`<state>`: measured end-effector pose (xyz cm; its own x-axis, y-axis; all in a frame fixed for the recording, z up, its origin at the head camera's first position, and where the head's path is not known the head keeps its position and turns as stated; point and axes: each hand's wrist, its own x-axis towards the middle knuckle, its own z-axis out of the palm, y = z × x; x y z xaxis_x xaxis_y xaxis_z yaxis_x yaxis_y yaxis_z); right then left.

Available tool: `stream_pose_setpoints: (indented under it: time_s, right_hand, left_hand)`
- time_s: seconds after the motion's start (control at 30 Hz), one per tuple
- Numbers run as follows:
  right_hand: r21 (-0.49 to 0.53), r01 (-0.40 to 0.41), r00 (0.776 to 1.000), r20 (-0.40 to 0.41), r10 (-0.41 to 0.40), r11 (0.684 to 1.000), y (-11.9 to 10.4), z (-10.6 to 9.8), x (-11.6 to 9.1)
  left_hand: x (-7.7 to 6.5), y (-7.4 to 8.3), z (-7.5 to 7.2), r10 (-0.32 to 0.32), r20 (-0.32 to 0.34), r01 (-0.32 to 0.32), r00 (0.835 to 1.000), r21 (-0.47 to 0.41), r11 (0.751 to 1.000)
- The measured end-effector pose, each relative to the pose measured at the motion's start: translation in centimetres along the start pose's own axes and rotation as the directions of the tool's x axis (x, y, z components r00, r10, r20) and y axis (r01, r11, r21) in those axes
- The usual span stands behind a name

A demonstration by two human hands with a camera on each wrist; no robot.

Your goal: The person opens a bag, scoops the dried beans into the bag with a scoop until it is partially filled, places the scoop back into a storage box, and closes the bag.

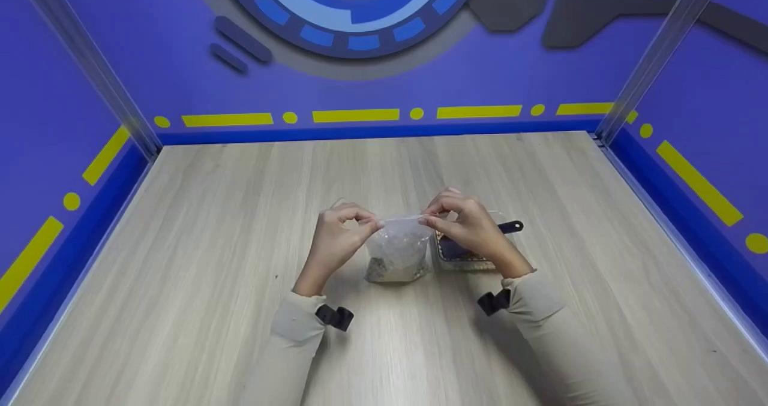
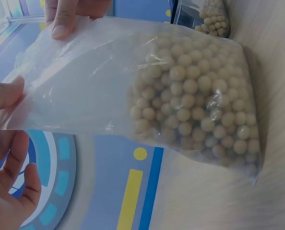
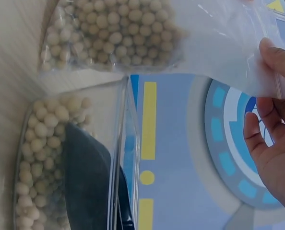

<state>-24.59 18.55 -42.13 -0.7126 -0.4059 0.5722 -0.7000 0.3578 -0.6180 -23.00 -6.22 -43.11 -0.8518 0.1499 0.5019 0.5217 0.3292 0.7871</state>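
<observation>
A clear zip bag (image 1: 397,253), its lower part filled with small round beige balls (image 2: 195,100), stands upright on the table between both hands. My left hand (image 1: 340,238) pinches the left corner of its top edge between thumb and fingers. At the opposite top corner, my right hand (image 1: 465,223) pinches the plastic the same way. The top edge is stretched straight between the two hands. Beside the bag, partly under my right hand, sits a clear plastic box (image 1: 468,265) holding more balls (image 3: 41,143) and a black scoop (image 3: 89,177).
The wooden table (image 1: 210,244) spreads around the hands. Blue-purple walls (image 1: 510,76) with yellow markings enclose its back and sides. The scoop's handle (image 1: 513,226) sticks out over the box's right rim.
</observation>
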Motion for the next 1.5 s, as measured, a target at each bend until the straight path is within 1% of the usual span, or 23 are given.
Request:
stream_pose_setpoints:
  time_s: [0.3,0.6,0.73,0.9,1.07,1.23,1.3,1.4,1.5]
  right_hand:
    - [-0.012,-0.028,1.0,0.0,0.028,1.0,0.6,-0.6,-0.5]
    - [-0.028,-0.004,1.0,-0.022,0.004,1.0,0.7,-0.8,-0.5]
    - [-0.039,-0.015,0.999,-0.03,0.013,0.999,1.1,-0.7,-0.6]
    - [-0.043,-0.035,0.998,-0.05,0.033,0.998,1.5,-0.6,-0.8]
    - [-0.049,-0.07,0.995,-0.068,0.067,0.996,1.8,-0.4,-1.1]
    - [-0.054,-0.109,0.989,-0.105,0.103,0.993,2.3,0.0,-1.2]
    - [-0.053,-0.135,0.983,-0.13,0.128,0.989,2.4,0.2,-1.2]
    - [-0.047,-0.19,0.97,-0.162,0.18,0.981,2.5,0.6,-1.1]
    - [-0.04,-0.241,0.958,-0.171,0.231,0.97,2.5,0.8,-0.9]
  left_hand:
    - [0.0,-0.2,-0.6,-0.04,-0.023,0.041,0.999,0.033,0.999]
    - [0.1,-0.4,-1.0,-0.058,-0.028,0.059,0.998,0.02,0.998]
    - [0.1,-0.7,-1.1,-0.084,-0.041,0.085,0.996,0.019,0.996]
    - [0.0,-1.4,-1.3,-0.098,-0.06,0.1,0.993,0.023,0.995]
    - [0.2,-1.9,-1.1,-0.12,-0.062,0.121,0.991,0.019,0.992]
    - [0.5,-2.4,-0.6,-0.173,-0.051,0.172,0.984,-0.022,0.985]
    - [0.5,-2.6,-0.5,-0.185,-0.052,0.184,0.981,-0.027,0.983]
    - [0.7,-2.9,-0.3,-0.185,-0.057,0.184,0.981,-0.024,0.983]
    - [0.9,-3.1,-0.1,-0.197,-0.039,0.196,0.98,-0.017,0.98]
